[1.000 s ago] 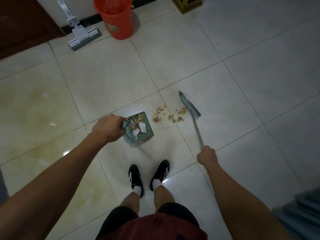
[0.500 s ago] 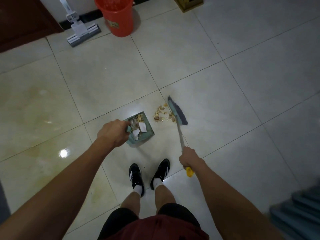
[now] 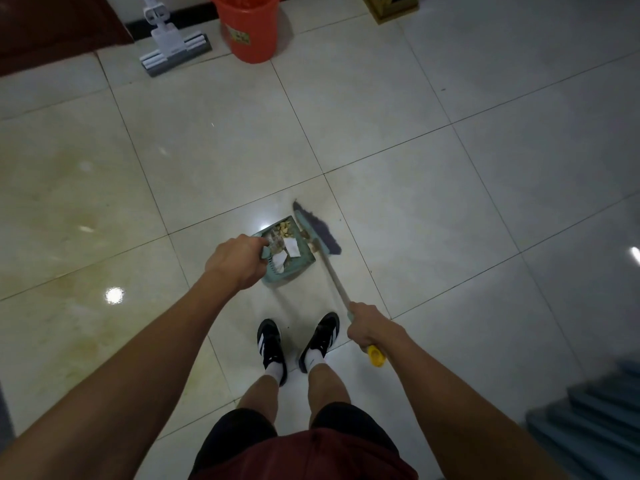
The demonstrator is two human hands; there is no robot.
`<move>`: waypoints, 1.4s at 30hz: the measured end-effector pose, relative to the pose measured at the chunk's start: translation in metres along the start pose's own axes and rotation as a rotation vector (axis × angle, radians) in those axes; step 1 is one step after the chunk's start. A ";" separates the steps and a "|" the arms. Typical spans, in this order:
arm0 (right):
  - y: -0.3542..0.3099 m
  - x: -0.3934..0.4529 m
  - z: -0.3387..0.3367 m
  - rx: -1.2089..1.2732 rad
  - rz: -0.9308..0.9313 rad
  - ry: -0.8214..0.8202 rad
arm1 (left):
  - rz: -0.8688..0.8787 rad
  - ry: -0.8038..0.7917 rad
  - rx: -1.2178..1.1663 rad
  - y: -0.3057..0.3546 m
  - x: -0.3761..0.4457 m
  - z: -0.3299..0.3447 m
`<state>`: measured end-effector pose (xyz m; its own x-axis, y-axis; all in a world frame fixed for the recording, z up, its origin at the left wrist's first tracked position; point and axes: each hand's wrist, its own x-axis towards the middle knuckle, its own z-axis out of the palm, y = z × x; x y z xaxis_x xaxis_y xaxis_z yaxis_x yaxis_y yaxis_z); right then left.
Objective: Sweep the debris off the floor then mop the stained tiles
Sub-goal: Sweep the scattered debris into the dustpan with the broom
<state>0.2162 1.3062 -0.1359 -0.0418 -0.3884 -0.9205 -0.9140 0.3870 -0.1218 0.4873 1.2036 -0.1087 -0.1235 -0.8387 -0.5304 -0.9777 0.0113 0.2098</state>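
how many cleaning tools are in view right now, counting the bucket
4: broom in the right hand, dustpan in the left hand, mop and red bucket by the far wall.

The bucket (image 3: 251, 27) and mop (image 3: 173, 46) are cut off at the top edge; the left hand (image 3: 235, 263) hides the dustpan (image 3: 291, 261) handle.

Left hand (image 3: 235, 261) grips the dustpan (image 3: 294, 261) holding debris (image 3: 284, 233), while right hand (image 3: 369, 329) grips the broom (image 3: 317, 232), bristles against the pan's far-right edge
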 end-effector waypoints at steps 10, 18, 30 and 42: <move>-0.001 -0.027 0.026 0.196 -0.051 -0.062 | 0.015 0.000 -0.042 -0.002 -0.012 0.014; 0.030 -0.066 0.021 0.403 0.016 -0.004 | -0.014 -0.002 -0.069 -0.018 -0.032 0.008; 0.026 -0.076 -0.010 0.270 -0.068 0.202 | -0.070 -0.002 -0.149 -0.036 -0.058 -0.004; -0.015 0.033 -0.052 -0.243 -0.224 0.331 | -0.262 -0.014 -0.218 -0.029 -0.060 0.009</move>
<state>0.2072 1.2438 -0.1451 0.0766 -0.7013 -0.7087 -0.9815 0.0718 -0.1772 0.5218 1.2582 -0.0902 0.1230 -0.7905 -0.6000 -0.9172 -0.3214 0.2355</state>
